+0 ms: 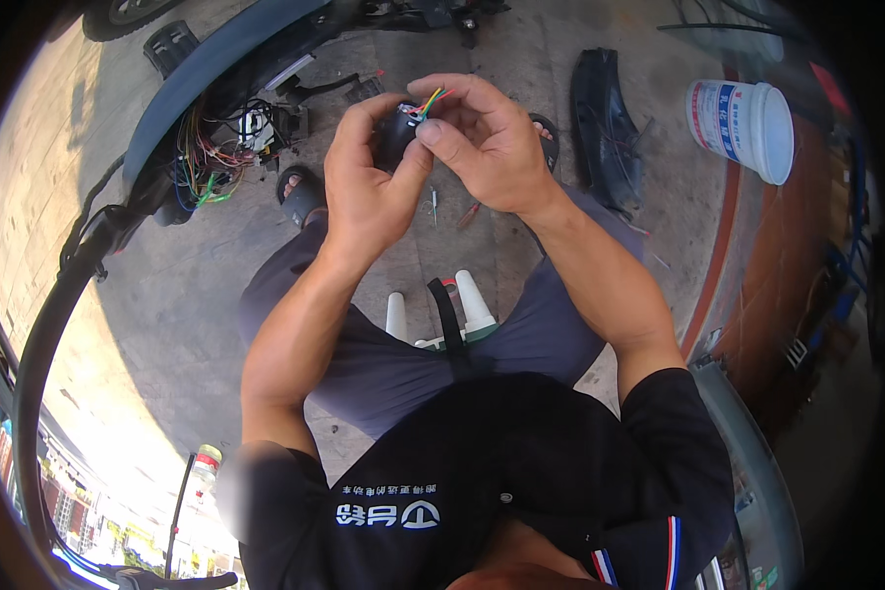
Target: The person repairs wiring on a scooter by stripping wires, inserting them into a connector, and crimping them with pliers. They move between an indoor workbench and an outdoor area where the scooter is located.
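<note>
In front of me, a rounded black part (pixel 393 140) is held up between my two hands; its exact kind I cannot make out. Short coloured wires (pixel 433 101), red, yellow and green, stick out of its top by a small connector. My left hand (pixel 372 177) wraps round the part's left side, thumb against its near edge. My right hand (pixel 487 147) is closed at the wires, its thumb pressing by the connector and its fingers curled behind. The palms hide much of the part.
Loose wiring (pixel 211 162) hangs from a vehicle's dark curved panel (pixel 211 74) at the left. Two thin tools, one pale (pixel 434 205) and one reddish (pixel 469 215), lie on the ground between my feet. A black curved panel (pixel 603 123) and a white bucket (pixel 772 133) are to the right.
</note>
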Motion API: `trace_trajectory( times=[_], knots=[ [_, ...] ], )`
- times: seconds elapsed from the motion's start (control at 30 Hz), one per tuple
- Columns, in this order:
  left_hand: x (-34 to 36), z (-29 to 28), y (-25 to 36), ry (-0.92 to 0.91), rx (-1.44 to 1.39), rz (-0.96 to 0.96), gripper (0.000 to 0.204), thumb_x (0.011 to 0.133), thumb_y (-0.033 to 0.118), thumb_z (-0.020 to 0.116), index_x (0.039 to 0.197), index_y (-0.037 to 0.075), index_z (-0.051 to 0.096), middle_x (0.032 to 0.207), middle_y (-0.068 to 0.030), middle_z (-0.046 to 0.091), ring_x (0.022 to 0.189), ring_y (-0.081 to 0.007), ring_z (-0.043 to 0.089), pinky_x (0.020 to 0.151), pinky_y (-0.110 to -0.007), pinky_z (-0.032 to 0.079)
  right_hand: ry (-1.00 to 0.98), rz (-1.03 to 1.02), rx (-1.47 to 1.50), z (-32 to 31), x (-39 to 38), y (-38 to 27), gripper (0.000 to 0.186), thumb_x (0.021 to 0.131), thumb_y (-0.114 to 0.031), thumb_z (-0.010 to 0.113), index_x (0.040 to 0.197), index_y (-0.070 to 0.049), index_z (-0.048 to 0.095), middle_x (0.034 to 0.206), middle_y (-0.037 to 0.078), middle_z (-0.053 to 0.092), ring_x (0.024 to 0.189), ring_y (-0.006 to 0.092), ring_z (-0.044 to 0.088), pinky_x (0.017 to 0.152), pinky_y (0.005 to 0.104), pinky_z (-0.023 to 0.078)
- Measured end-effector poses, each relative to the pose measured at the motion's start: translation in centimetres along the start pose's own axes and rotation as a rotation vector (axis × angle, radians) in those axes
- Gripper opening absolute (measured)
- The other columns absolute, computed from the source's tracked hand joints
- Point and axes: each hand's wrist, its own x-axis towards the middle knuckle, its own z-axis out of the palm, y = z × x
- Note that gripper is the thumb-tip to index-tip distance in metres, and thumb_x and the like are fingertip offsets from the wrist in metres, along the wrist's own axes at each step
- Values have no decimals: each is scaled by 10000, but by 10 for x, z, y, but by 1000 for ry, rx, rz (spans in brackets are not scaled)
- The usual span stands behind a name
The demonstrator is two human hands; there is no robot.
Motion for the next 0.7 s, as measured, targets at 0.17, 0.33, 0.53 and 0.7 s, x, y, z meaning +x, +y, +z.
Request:
trace_trajectory(
  times=[0.17,0.33,0.53,0.7],
  knots=[
    [-3,1,5,-7,42,1,373,807,79,701,1132,-11,542,965,-125,639,821,-157,634,726,-280,513,-52,-97,17,-4,4,1,147,910,-88,613,1021,-9,669,908,33,638,767,66,607,666,210,497],
    [-7,2,11,-26,-147,-104,350,843,62,667,1151,-24,526,985,-112,642,836,-123,622,733,-264,511,-73,28,86,-7,4,-5,144,928,-87,590,1011,9,658,943,58,664,835,81,613,721,224,503],
    [-5,1,9,-26,-135,-35,380,837,50,665,1184,-19,524,1039,-109,633,918,-130,604,809,-267,492,-98,-125,118,-3,4,-2,138,891,-17,594,1013,5,655,995,65,636,846,89,613,731,224,506],
    [0,-4,3,-31,-17,68,410,824,40,669,1214,-2,546,1098,-87,626,983,-164,592,876,-292,469,-72,-249,-67,-5,5,-2,209,791,29,655,994,-19,650,1025,78,613,809,98,630,686,225,518]
  ],
)
